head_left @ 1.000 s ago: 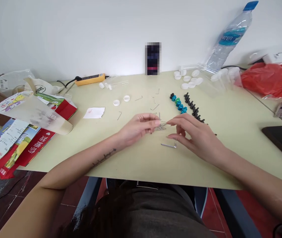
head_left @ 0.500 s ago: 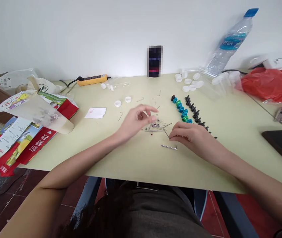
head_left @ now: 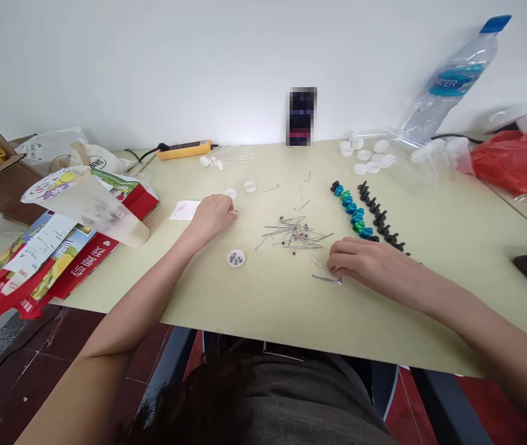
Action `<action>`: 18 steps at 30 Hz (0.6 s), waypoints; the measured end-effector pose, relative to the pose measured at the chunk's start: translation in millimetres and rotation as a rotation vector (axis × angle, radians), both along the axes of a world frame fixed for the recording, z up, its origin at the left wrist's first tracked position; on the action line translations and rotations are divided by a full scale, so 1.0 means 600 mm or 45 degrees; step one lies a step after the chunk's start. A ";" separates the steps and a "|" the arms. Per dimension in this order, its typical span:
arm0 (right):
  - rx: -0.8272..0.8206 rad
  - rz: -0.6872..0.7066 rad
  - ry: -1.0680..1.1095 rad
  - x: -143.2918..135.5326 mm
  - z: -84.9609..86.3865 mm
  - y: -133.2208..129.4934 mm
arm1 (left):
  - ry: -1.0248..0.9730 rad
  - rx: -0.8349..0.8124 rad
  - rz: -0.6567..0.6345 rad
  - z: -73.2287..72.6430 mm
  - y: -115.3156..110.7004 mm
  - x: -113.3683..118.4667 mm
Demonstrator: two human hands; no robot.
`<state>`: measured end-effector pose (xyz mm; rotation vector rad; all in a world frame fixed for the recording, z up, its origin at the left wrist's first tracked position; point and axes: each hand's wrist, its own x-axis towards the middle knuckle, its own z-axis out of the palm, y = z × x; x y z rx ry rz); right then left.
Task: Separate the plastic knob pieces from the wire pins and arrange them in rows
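My left hand (head_left: 214, 216) is low over the table beside a white paper slip and two white caps. Its fingers are closed at a thin L-shaped metal rod, of which only a small bit shows at the fingertips. My right hand (head_left: 356, 256) pinches the end of another L-shaped metal rod (head_left: 321, 266), just above a similar loose rod (head_left: 325, 279). Between the hands lies a pile of thin metal rods (head_left: 293, 233) with small dark and red pieces among them. A white cap (head_left: 236, 258) holding small dark pieces sits near my left forearm.
Rows of blue-green knobs (head_left: 354, 213) and black knobs (head_left: 379, 216) lie right of the pile. Farther back are white caps (head_left: 373, 162), a leaning water bottle (head_left: 453, 83), a phone (head_left: 301, 117) and a yellow power strip (head_left: 184, 149). A plastic cup (head_left: 101, 207) lies at left.
My left hand has moved left from above the pile to the rod near the paper, uncovering the cap of small pieces. My right hand's rod is now lower, beside the loose one.
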<state>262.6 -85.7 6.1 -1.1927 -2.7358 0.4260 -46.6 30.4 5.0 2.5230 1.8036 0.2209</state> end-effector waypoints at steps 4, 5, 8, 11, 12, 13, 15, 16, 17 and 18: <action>-0.016 -0.024 -0.007 -0.003 -0.002 -0.001 | 0.148 0.004 -0.042 -0.010 -0.006 0.010; -0.030 -0.025 0.000 -0.003 -0.002 -0.002 | 0.193 0.016 -0.053 -0.012 -0.007 0.011; -0.094 -0.005 0.015 -0.002 0.001 -0.004 | 0.242 0.044 -0.088 -0.009 -0.011 0.013; -0.158 0.008 0.031 0.000 0.006 -0.006 | 0.078 0.127 -0.145 0.006 -0.027 0.026; -0.178 0.005 0.038 0.000 0.008 -0.006 | -0.021 0.165 -0.198 0.012 -0.036 0.035; -0.199 0.000 0.045 0.001 0.010 -0.007 | -0.131 0.196 -0.281 0.015 -0.048 0.047; -0.242 -0.024 0.051 0.000 0.013 -0.009 | -0.326 0.173 -0.502 0.017 -0.074 0.076; -0.265 -0.040 0.054 0.000 0.014 -0.010 | -0.403 0.118 -0.628 0.014 -0.088 0.092; -0.290 -0.063 0.060 -0.001 0.015 -0.011 | -0.463 0.051 -0.748 0.009 -0.101 0.108; -0.304 -0.120 0.080 -0.001 0.017 -0.012 | -0.493 -0.006 -0.848 0.003 -0.113 0.123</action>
